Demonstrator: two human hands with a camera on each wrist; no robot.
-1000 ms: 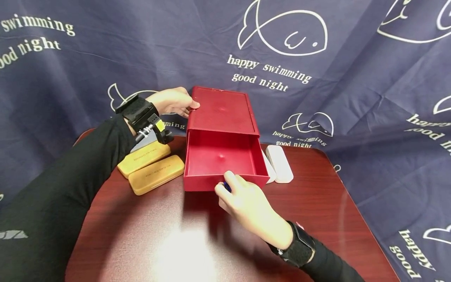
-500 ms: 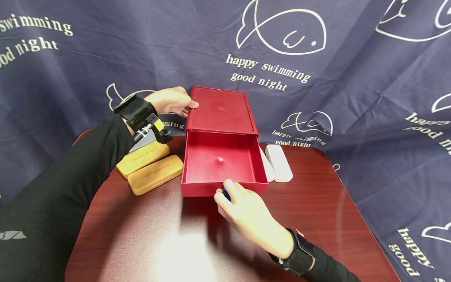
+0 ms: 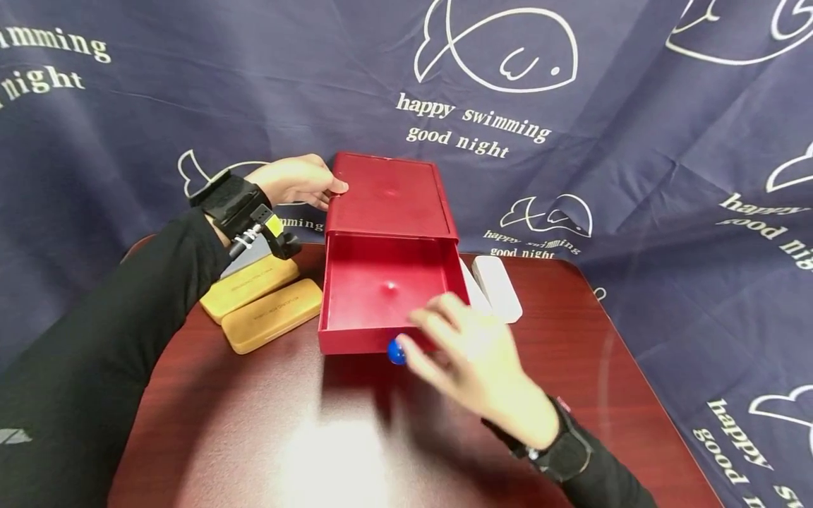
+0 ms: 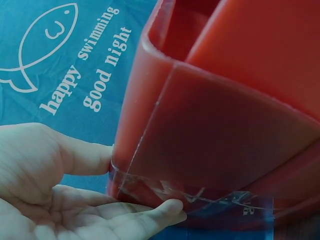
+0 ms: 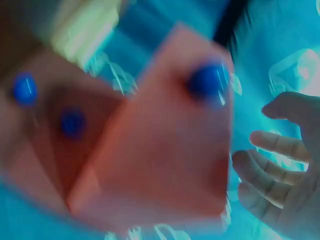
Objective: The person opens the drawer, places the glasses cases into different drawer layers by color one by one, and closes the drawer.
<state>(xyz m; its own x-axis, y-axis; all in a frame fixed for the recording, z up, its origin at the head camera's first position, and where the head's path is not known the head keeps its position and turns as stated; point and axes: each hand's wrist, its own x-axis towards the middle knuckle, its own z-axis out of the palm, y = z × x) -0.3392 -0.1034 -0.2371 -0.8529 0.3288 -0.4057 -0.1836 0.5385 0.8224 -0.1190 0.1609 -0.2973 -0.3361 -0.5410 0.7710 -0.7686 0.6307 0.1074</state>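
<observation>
Head view, left to right: two yellow cases (image 3: 260, 305) on the table (image 3: 305, 437); left hand (image 3: 295, 181) with relaxed fingers pressed flat against the far left corner of the red box (image 3: 387, 204); drawer (image 3: 387, 293) pulled out toward the viewer, blue knob (image 3: 396, 351) on its front; right hand (image 3: 473, 363) just beside the knob, fingers spread, holding nothing, blurred; white cases (image 3: 498, 288) right of the box.

- i see overhead glare on the glossy dark red table (image 3: 330, 451)
- my right hand (image 3: 483, 367) is motion-blurred
- right wrist view is smeared and blue-tinted
</observation>
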